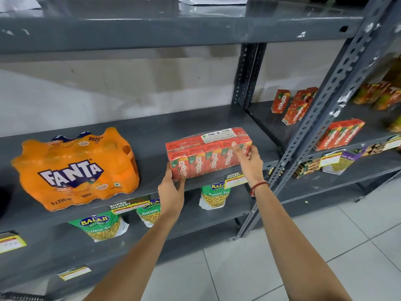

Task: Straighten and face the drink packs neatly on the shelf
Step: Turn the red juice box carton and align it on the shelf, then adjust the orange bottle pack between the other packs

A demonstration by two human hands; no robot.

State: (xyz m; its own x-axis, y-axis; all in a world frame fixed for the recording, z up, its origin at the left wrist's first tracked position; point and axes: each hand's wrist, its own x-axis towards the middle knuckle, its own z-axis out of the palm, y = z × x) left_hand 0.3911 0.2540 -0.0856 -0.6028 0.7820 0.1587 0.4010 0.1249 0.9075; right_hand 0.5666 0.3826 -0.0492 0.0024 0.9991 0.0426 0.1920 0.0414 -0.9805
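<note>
A red shrink-wrapped Maaza carton pack (206, 155) stands at the front edge of the grey middle shelf (152, 131), its logos facing me. My left hand (171, 190) grips its lower left corner, thumb on the front face. My right hand (247, 161) holds its right end, with a finger over the top edge. An orange Fanta bottle pack (76, 168) sits to the left on the same shelf, label forward and slightly turned.
The neighbouring shelf bay on the right holds another Maaza pack (340, 134) and loose Maaza cartons (293, 105). Balaji snack pouches (104, 227) stand on the shelf below. A slotted steel upright (321, 109) divides the bays. Price tags (235, 180) hang on the shelf edges. Tiled floor lies at lower right.
</note>
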